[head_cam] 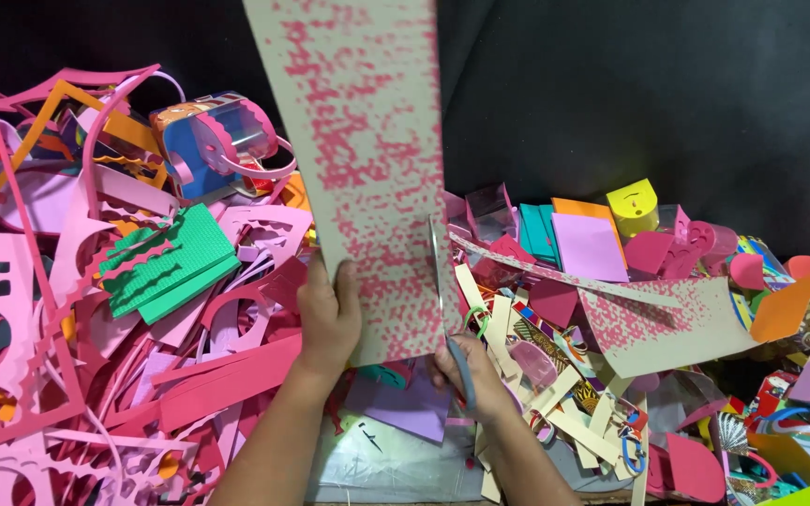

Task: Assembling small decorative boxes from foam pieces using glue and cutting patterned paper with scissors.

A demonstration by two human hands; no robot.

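Two hands work over a surface buried in pink, green and orange paper scraps (96,356), with a black cloth backdrop (630,94) behind. Left hand (327,319) fingers pinch the lower edge of a tall grey card speckled pink (367,169), held upright. Right hand (466,370) fingers are closed on scissors (442,290), whose blades meet the card's right edge.

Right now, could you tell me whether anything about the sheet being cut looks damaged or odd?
Yes. The grey card sheet in the left hand has patchy pink blotches, as if a coating had torn away. The right hand works scissors up its right edge, and a long cut strip droops across the paper scraps.
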